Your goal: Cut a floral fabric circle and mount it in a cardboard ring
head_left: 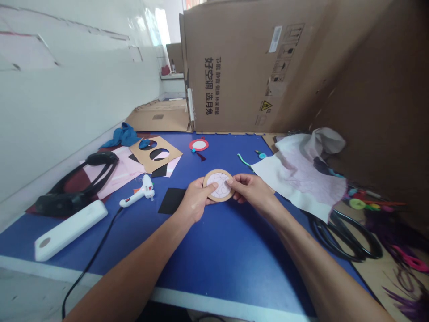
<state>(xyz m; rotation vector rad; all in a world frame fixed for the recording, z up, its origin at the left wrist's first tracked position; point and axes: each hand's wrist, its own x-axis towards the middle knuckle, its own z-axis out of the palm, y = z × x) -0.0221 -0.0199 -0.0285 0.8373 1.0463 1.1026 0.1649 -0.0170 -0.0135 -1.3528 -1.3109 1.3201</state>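
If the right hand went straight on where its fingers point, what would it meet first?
The round disc, it seems: the right hand appears to touch its right edge, though depth is unclear.

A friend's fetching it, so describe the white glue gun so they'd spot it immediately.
On the blue table, look left of the left hand, past the black sheet. The white glue gun lies there; unlike the long white bar nearby, it has a nozzle and black cable.

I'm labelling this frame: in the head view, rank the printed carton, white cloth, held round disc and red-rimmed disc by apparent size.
1. Printed carton
2. White cloth
3. Held round disc
4. Red-rimmed disc, farther away
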